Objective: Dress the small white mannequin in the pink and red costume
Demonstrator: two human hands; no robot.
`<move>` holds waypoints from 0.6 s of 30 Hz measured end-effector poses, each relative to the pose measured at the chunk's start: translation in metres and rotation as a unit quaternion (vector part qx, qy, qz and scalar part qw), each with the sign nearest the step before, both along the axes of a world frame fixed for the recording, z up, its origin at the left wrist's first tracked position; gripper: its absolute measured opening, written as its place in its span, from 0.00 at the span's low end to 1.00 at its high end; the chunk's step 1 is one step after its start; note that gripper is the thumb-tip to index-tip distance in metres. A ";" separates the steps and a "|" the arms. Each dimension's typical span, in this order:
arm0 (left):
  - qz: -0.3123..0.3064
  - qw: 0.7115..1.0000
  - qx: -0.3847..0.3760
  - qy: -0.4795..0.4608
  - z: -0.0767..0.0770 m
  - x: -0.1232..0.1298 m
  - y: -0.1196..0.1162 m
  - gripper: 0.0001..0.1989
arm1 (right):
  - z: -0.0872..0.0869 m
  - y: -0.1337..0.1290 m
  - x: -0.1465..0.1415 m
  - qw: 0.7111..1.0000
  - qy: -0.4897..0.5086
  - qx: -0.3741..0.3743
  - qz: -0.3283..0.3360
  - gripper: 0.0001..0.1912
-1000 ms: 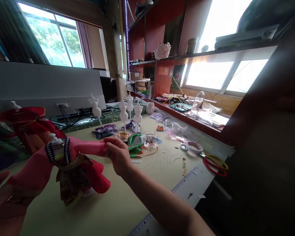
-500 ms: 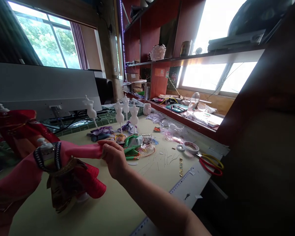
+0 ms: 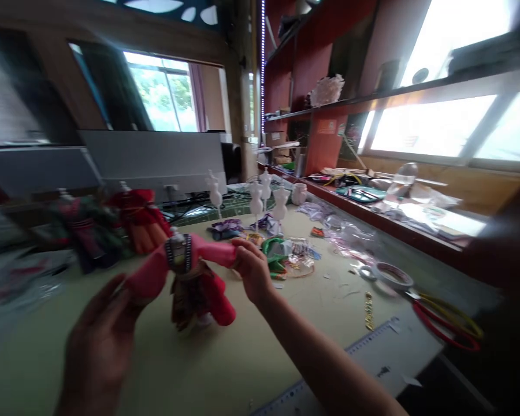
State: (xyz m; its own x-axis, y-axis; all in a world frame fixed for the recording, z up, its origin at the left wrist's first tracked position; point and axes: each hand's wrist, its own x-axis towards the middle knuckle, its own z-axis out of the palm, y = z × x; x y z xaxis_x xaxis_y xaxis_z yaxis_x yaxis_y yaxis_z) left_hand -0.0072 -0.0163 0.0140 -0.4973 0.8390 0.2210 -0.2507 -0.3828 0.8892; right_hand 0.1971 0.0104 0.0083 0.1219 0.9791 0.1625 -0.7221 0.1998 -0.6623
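A person's right hand (image 3: 253, 271) pinches the pink sleeve of a costumed doll (image 3: 190, 277) above a workshop bench (image 3: 112, 370), its fingers (image 3: 245, 247) closed narrow on the sleeve's end. The blurred left hand (image 3: 99, 341) rises at the doll's 8 o'clock, its fingers (image 3: 112, 294) spread wide just beside the other pink sleeve; whether they touch it cannot be told. The doll sits in the middle of the view, tilted nearly level between the hands, a beaded band at its waist and a red and gold skirt hanging below. Two dressed dolls (image 3: 112, 228) in red and green lie at its 10 o'clock. Four white mannequin stands (image 3: 265, 196) rise at 1 o'clock, with a white mug (image 3: 299, 193) beyond them and green fabric (image 3: 274, 249) nearer the right hand. At 3 o'clock sits a roll of tape (image 3: 392, 276). Red-handled pliers (image 3: 446, 323) and a gold beaded strip (image 3: 368, 310) lie toward 4 o'clock, and a ruler (image 3: 351, 364) runs along the bench's edge at 5 o'clock.
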 end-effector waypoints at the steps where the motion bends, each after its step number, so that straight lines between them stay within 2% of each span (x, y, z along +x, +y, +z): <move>1: -0.016 1.000 -0.003 -0.026 -0.001 -0.007 -0.002 0.14 | -0.001 0.000 0.000 1.000 0.001 0.003 0.001 0.12; 4: -0.040 0.997 -0.015 -0.071 -0.003 -0.016 -0.005 0.18 | -0.003 0.000 -0.001 1.000 -0.003 0.006 0.007 0.12; 13: -0.041 0.997 -0.020 -0.065 -0.004 -0.016 -0.009 0.19 | -0.005 -0.001 -0.004 0.999 -0.040 -0.011 -0.026 0.11; 18: -0.029 0.997 -0.029 -0.068 -0.003 -0.017 -0.011 0.27 | -0.009 0.001 -0.005 0.997 -0.045 -0.023 -0.049 0.15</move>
State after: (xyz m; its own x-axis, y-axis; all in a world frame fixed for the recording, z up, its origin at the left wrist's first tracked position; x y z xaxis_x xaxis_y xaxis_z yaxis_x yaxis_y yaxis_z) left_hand -0.0242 -0.0273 0.0110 -0.4697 0.8767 0.1039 -0.3915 -0.3123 0.8656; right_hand 0.1917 0.0119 -0.0006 0.2048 0.9698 0.1327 -0.6370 0.2349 -0.7342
